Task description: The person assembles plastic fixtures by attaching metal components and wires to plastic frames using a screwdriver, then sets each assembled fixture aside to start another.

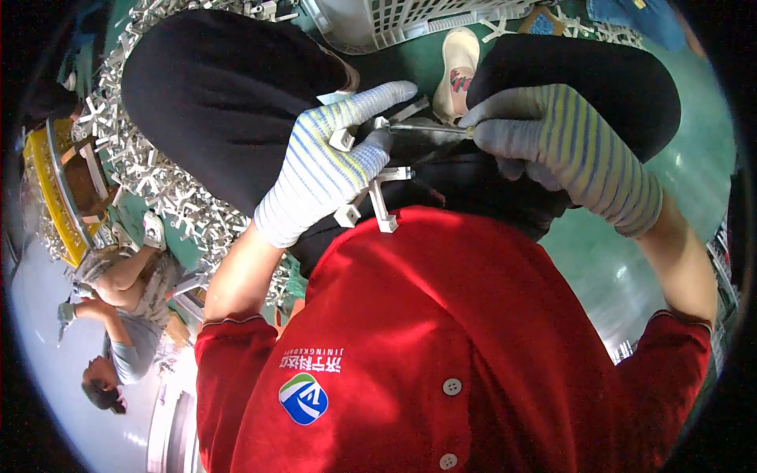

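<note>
The thin metal rod (430, 128) is in the middle, between the two hands and above the dark lap. I see its long axis running almost from left to right, so it makes a bridge between the right hand (564, 142) and the small white piece (341, 140) at the left hand (323, 154). The rod's right end is at the right fingertips, and its left end comes near to the left thumb and first finger; from my distance I cannot tell if it goes inside the white piece or only touches it. The right hand, in a striped glove, is closed in a pinch upon the rod, with its lower fingers curled under. The left hand, gloved also, is bent around the white piece, the thumb and the first finger standing apart with the piece between them. Just below the left thumb I see a white cross-shaped part (380, 206), close to the red shirt (473, 315); whether it is joined to the held piece I cannot tell. Farther out, a heap of white parts (177, 189) lies left of the knee, a grey basket (339, 24) stands beyond the knees, and another person (138, 339) sits at far left
</note>
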Motion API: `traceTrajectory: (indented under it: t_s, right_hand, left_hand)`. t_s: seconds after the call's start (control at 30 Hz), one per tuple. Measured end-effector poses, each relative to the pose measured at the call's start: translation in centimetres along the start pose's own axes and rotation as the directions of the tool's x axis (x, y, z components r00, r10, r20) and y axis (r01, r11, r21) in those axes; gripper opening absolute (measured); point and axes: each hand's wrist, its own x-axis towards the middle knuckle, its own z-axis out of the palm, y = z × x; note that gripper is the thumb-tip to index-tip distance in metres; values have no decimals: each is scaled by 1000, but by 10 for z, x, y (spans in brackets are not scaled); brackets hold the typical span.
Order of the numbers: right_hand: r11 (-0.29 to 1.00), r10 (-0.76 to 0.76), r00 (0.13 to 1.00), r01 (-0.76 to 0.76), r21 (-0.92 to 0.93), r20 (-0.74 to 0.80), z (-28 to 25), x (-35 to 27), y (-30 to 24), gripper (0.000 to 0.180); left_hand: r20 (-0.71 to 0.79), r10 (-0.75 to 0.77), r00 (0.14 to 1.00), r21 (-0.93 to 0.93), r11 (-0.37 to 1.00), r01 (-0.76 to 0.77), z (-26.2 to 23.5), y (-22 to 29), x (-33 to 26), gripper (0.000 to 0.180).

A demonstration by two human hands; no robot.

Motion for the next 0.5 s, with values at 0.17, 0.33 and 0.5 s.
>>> traceTrajectory:
  t_s: [0.17, 0.33, 0.5]
  right_hand:
    - [-4, -769, 588, 386, -922, 249, 3, -6, 12, 35]
    - [110, -713, 673, 384, -917, 197, 16, 1, 9, 32]
    - [975, -161, 975, 134, -175, -151, 14, 9, -8, 26]
  left_hand:
    - [78, -153, 985, -164, 973, 164, -7, 10, 2, 45]
    - [41, -75, 996, -194, 978, 82, -3, 0, 5, 48]
    - [87, -102, 991, -28, 994, 104, -9, 6, 3, 52]
